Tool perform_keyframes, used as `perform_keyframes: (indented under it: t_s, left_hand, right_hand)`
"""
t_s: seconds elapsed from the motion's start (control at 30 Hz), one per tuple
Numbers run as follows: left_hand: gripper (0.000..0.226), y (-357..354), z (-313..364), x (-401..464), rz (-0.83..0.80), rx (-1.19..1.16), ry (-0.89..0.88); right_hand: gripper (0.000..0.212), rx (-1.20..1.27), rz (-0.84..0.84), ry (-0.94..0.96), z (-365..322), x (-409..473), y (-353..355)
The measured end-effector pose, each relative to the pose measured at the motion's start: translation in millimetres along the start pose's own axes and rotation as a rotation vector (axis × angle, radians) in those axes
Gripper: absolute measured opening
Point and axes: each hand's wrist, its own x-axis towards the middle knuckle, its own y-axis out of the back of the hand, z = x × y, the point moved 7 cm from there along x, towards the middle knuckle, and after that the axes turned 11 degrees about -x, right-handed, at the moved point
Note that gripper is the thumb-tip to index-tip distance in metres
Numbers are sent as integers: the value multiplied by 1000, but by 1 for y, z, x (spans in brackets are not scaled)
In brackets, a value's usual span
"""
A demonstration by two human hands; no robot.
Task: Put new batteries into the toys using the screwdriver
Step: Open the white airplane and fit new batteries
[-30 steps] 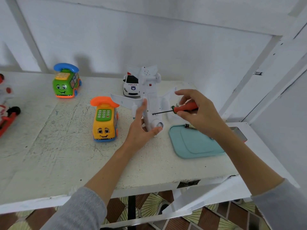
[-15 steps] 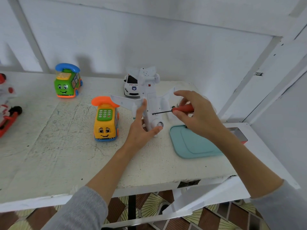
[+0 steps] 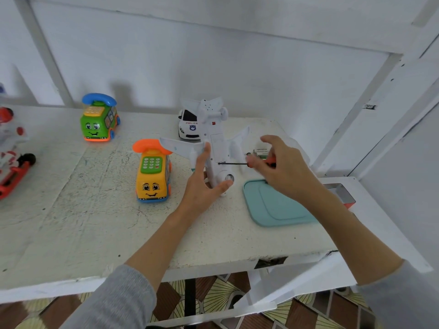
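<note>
A white toy airplane (image 3: 215,138) stands nose-down on the table, its underside facing me. My left hand (image 3: 205,186) grips its fuselage low down, thumb on the left side and fingers under the nose. My right hand (image 3: 282,167) pinches the orange handle of a screwdriver (image 3: 234,163), whose thin dark shaft lies level with its tip against the plane's belly. Batteries (image 3: 261,151) lie on the table behind my right hand, partly hidden.
A teal tray (image 3: 273,207) lies right of the plane. A yellow phone-bus toy (image 3: 153,176), a green one (image 3: 99,122), a white police car (image 3: 188,125) and a red-and-white toy (image 3: 11,157) stand on the white table (image 3: 83,222).
My right hand's fingers have shifted around the screwdriver handle and look blurred; its tip stays on the plane. My left hand keeps its grip on the fuselage.
</note>
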Motion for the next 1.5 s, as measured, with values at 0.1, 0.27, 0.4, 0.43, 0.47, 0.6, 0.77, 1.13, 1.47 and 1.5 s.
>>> perform_keyframes:
  t_s: [0.1,0.27,0.4,0.43,0.47,0.6,0.77,1.13,1.47,1.5]
  left_hand:
    - [96,-1,-1,0,-9,8,6]
    - [95,-1,-2,1,-2,-8,-4]
    - [95,0,-2,0,-1,15,-7]
    - [95,0,-2,0,1,18,-6]
    - [95,0,-2,1,2,22,-4]
    - [94,0,-4,1,8,32,1]
    - [88,1,-5,2,25,54,6]
    - [85,0,-8,2,21,48,31]
    - [84,0,-6,1,28,12,26]
    - [85,0,-6,1,29,15,27]
  right_hand:
    - [27,65,23,-18,4,1,0]
    - [32,109,133,81,-5,-4,15]
    - [35,-6,61,87,-7,-3,7]
    - [32,-28,42,44,-5,-2,5]
    - [29,-23,18,-8,-2,-1,3]
    - [12,39,42,-1,2,-5,3]
    - [17,61,31,98,-5,-9,0]
    - [13,-2,-25,43,-3,-7,-4]
    - [9,-104,-27,60,-2,-1,-10]
    - [9,-119,-17,85,-4,-1,-9]
